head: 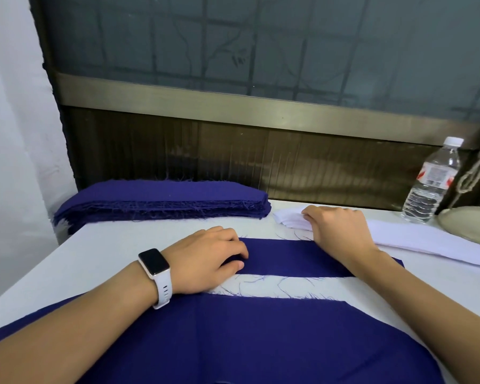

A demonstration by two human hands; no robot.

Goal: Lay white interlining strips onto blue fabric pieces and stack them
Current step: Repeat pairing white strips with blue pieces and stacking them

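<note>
**One blue piece down, no strip on it yet**

You are working at a white table (117, 245), and most of the job is looking undone. The broad blue fabric (261, 342) nearest you is showing no white on top, so whether it is the finished pile cannot be told. At the far left, the supply stack of blue pieces (164, 198) is standing thick, which suggests many rounds are waiting. At the far right, the white interlining strips (427, 242) are lying in a long pile, just beyond the right end of your working piece.

That single blue piece (288, 257) is lying flat across the middle, between the near fabric and the supplies, with a bare band of table before it. Your hands are working well apart. Your left hand (205, 259) is curling over the piece's left end and seems to be pinching it in place. Your right hand (341, 225) is bending its fingertips onto the left end of the strip pile; whether a strip is caught there is not visible.

A water bottle (430, 184) is standing at the far right, and a white watch (154, 263) is sitting on your left wrist.
</note>
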